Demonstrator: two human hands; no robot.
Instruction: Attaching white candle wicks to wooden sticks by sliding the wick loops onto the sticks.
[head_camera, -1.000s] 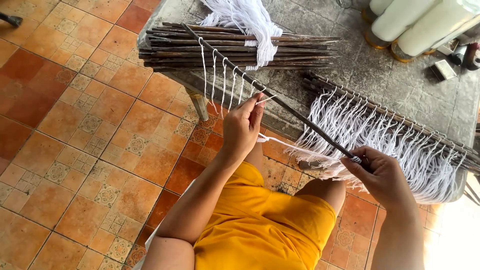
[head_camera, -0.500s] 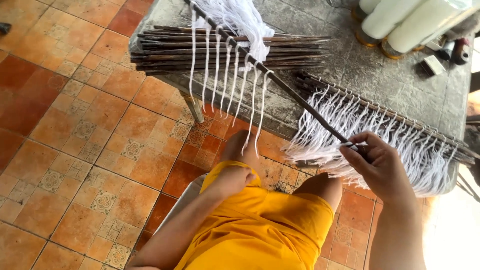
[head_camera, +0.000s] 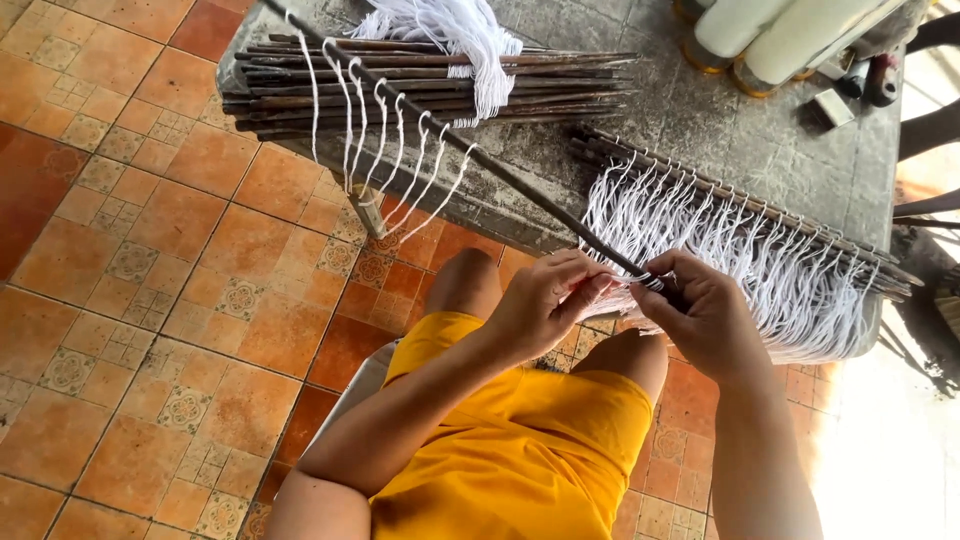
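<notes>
A long dark stick (head_camera: 520, 190) slants from the upper left down to my hands, with several white cord loops (head_camera: 385, 150) hanging from it. My right hand (head_camera: 705, 315) grips the stick's near end. My left hand (head_camera: 545, 300) pinches a white cord beside that end, fingers touching the stick. On the grey stone table (head_camera: 720, 130) lie sticks fringed with white cords (head_camera: 760, 255) and a bundle of bare dark sticks (head_camera: 430, 85) under loose white cord (head_camera: 455, 25).
White cylinders (head_camera: 770, 35) and small items stand at the table's far right. A chair's dark frame (head_camera: 925, 130) is at the right edge. Patterned orange tile floor (head_camera: 150, 280) spreads to the left. My yellow shorts (head_camera: 520, 450) fill the lower middle.
My left hand came down from the hanging loops to my lap, then up to the stick's near end, where it now pinches a cord. The stick has shifted slightly.
</notes>
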